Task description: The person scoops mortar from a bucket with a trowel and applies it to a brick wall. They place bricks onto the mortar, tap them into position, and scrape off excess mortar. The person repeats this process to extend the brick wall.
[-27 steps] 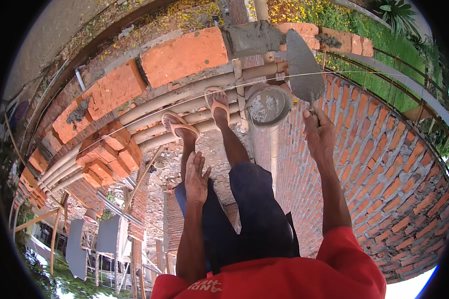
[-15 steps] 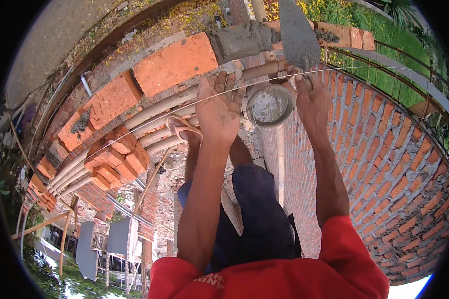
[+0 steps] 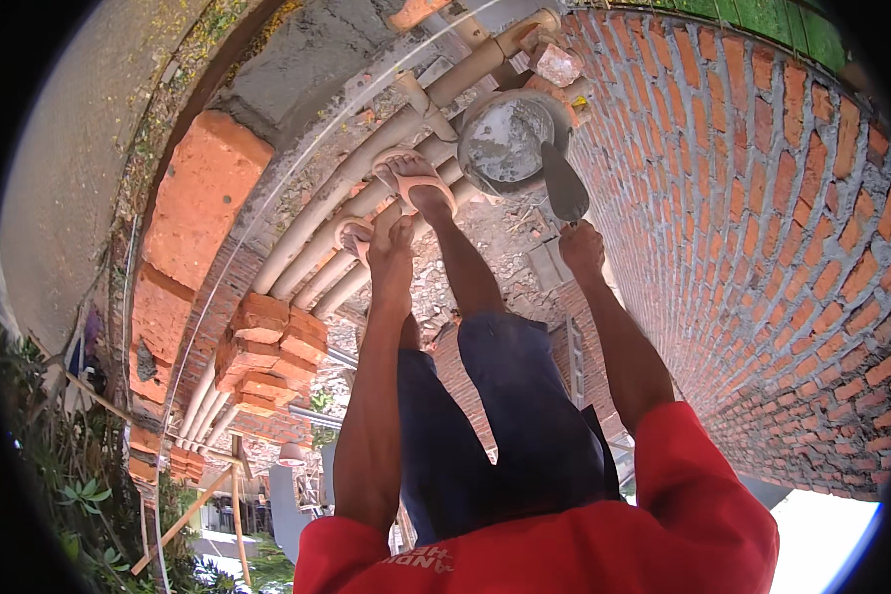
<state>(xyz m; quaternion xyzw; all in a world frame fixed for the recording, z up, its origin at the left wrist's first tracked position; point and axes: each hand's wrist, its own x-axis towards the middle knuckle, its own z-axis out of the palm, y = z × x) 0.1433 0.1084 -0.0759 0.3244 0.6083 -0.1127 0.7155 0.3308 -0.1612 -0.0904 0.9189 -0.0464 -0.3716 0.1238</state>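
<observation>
My right hand [image 3: 581, 250] grips the handle of a steel trowel [image 3: 564, 185], whose blade points toward a round metal pan of grey mortar [image 3: 505, 142]. My left hand [image 3: 393, 259] hangs down empty with its fingers straight, above my sandalled feet [image 3: 414, 178]. The feet stand on a scaffold of pale bamboo poles [image 3: 366, 168]. A taut white string line [image 3: 297, 168] runs past the freshly laid red bricks [image 3: 203, 198] on the left.
A curved red brick wall [image 3: 762, 247] fills the right side. A stack of loose bricks [image 3: 267, 346] lies on the poles at lower left. Rubble covers the ground under the scaffold. Plants and wooden props stand at far lower left.
The view has tilted down. My left hand dropped from the wall top to hang near my feet. My right hand lowered the trowel from the wall top to beside the mortar pan.
</observation>
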